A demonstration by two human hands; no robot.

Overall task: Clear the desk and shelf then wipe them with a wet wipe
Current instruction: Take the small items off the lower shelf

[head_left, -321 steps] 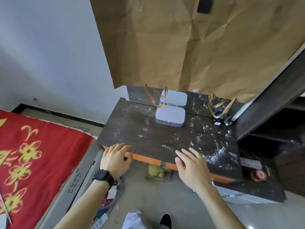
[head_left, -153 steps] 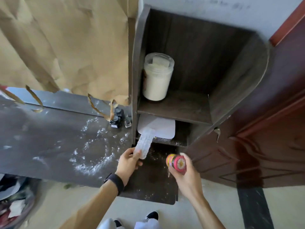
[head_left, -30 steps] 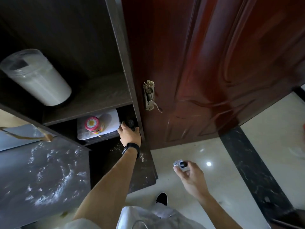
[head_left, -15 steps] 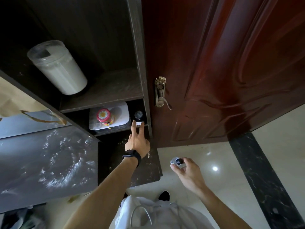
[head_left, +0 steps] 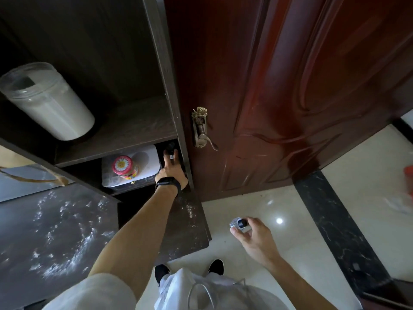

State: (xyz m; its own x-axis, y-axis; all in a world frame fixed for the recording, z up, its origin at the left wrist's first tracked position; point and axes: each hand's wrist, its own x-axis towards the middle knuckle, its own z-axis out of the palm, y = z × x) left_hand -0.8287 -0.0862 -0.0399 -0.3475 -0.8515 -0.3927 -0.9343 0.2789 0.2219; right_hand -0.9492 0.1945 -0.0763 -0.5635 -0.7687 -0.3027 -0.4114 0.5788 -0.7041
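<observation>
Dark red wooden door with brass lever handle, glossy cream tile floor with black marble strip, ceiling light glare on tiles.

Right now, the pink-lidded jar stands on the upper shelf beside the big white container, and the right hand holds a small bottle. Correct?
Not quite. In the head view the pink-lidded jar stands in the lower compartment, on the white box. The white container is alone above; the right hand holds a small bottle.

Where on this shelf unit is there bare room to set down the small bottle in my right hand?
The upper shelf board is bare between the big jar and the right side panel. The lower slot is crowded: white box, pink-lidded jar, and left hand on a black bottle. The desk is open but powdery.
</observation>
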